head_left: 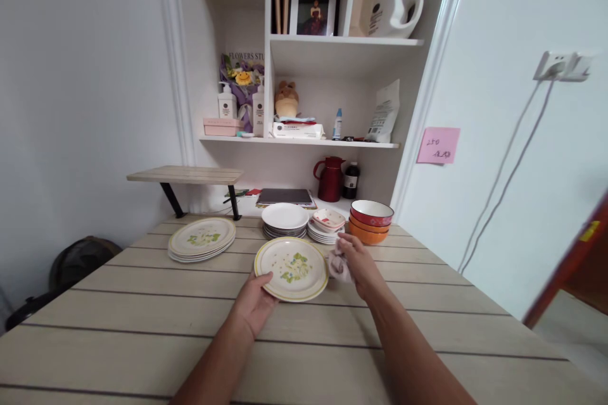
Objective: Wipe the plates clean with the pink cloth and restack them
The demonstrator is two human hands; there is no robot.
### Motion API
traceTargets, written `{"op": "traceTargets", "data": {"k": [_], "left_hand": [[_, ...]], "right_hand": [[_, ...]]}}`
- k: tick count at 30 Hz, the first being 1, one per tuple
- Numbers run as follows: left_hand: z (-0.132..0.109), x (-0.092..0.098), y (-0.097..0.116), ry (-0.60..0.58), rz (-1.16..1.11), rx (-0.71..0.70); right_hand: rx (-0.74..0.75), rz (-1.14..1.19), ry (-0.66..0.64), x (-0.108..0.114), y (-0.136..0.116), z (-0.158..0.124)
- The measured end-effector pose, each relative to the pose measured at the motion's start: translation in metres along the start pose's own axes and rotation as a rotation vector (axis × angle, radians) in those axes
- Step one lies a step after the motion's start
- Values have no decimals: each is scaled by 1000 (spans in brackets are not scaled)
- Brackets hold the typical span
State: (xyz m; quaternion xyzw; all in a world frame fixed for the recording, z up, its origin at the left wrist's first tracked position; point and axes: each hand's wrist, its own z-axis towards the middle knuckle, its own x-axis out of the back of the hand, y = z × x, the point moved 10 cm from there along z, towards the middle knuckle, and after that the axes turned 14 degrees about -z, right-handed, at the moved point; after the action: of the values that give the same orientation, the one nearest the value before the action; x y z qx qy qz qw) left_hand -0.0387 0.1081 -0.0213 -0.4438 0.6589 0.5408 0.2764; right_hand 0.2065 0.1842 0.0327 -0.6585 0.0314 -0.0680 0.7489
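Note:
A cream plate [292,269] with a yellow rim and a green leaf pattern is tilted slightly toward me above the table. My left hand [256,302] grips its lower left edge, thumb on top and fingers underneath. At the plate's right side, my right hand [355,259] is closed on a crumpled pale pinkish cloth [339,266]. The cloth is right by the plate's rim; whether it touches I cannot tell. To the left lies a stack of matching plates [202,237].
Behind stand a stack of white plates [285,216], small dishes [327,220] on saucers [323,234], and red and orange bowls [370,221]. A raised wooden shelf [185,174] is at the table's back left. A red jug [331,179] and dark bottle [351,181] stand farther back.

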Motion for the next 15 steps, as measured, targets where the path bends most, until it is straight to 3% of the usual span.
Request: {"op": "traceTargets", "data": {"k": [3,5,10,13,15], "left_hand": [[0,-3,-1,-45,18,5],[1,-3,-2,-64,27,8],[-1,-9,-3,-138,76,15],[-3,-14,-5,-191,93,38],[-3,-16,-6,-202,88,48]], "right_hand": [[100,7,202,24,-13,1],[158,41,181,21,-23,-3],[267,26,-164,-30,-46,-28],[404,-166,-477,-69,-50,-50],[471,-345,-609,-83,-42,-60]]}}
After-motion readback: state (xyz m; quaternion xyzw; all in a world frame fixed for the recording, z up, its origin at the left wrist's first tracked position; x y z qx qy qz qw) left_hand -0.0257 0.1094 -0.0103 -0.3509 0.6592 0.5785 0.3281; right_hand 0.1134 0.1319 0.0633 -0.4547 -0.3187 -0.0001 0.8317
